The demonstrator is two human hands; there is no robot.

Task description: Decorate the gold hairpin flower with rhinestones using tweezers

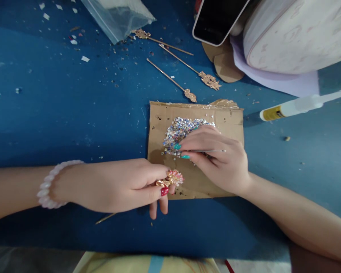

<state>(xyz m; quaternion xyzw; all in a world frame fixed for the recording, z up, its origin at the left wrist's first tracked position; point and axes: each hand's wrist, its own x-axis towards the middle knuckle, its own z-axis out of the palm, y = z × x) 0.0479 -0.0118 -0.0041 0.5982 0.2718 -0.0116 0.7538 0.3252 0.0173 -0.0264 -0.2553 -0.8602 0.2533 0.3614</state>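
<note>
My left hand (130, 185), with a pale bead bracelet at its wrist, pinches a gold hairpin (162, 183) by its ornate head. Pink stones (176, 177) cover one end of that head, and the pin's thin shaft shows past the underside of the hand. Between thumb and forefinger, my right hand (221, 161) grips slim metal tweezers (207, 151), their tip pointing left over a heap of small shiny rhinestones (179, 131). Those stones lie on a piece of cardboard (197, 180), partly hidden by my right fingers.
Three gold hairpins (170, 77) lie beyond the cardboard. A clear plastic bag (119, 19) is at the far edge of view. To the right are a phone (218, 19), a glue bottle (290, 108) and a whitish rounded case (298, 34). Loose flakes dot the blue table (59, 113).
</note>
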